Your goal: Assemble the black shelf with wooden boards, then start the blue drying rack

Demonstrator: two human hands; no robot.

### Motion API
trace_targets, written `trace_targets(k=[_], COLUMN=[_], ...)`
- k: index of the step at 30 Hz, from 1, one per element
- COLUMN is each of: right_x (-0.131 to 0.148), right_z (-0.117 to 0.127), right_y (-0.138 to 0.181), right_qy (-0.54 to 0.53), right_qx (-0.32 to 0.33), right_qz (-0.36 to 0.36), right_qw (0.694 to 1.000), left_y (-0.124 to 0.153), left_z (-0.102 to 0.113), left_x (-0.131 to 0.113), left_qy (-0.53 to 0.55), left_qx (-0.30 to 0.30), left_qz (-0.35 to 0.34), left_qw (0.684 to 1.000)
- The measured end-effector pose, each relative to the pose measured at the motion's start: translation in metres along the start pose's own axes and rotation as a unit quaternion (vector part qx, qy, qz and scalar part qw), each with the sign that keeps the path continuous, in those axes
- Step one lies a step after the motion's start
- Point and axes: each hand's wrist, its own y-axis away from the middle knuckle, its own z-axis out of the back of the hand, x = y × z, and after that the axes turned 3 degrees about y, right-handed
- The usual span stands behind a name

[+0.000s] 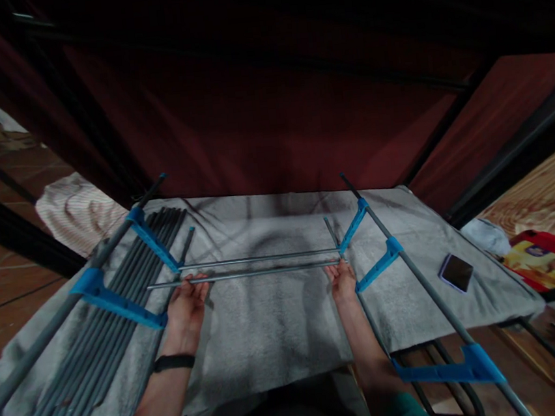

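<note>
A thin grey metal tube [264,273] lies crosswise between my two hands. Its left part rests in my left hand [188,298], whose fingers curl around it. Near the tube's right end, the fingers of my right hand [342,280] grip it, close to a blue plastic bracket [378,271]. Parallel and just beyond, another crossbar [257,259] spans the two side frames. The left frame [109,246] and right frame [430,291] are grey tubes joined by blue brackets. Another blue bracket [120,305] stands beside my left hand.
Several loose grey tubes [108,335] lie side by side under the left frame. A phone [456,273] rests on the grey cloth [279,332] at right. A red package [547,260] is beyond the right edge. Dark red panels [270,130] rise behind the table.
</note>
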Motion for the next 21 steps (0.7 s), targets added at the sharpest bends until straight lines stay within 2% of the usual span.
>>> trace_targets(k=[5,13,21], right_x=[-0.003,-0.008,-0.021], right_z=[0.009,0.009,0.006], right_y=[0.001,0.004,0.008], right_qy=[0.01,0.01,0.025], right_qx=[-0.011,0.012,0.043], right_qz=[-0.037,-0.06,-0.086], right_qw=[0.999,0.998,0.995], left_y=[0.008,0.014,0.011], left_z=[-0.003,0.0,0.002], left_x=[0.003,0.017,0.03], left_qy=[0.002,-0.018,-0.024], left_qx=[0.009,0.023,0.022], left_qz=[-0.015,-0.028,0.021], left_qw=[1.0,0.999,0.999])
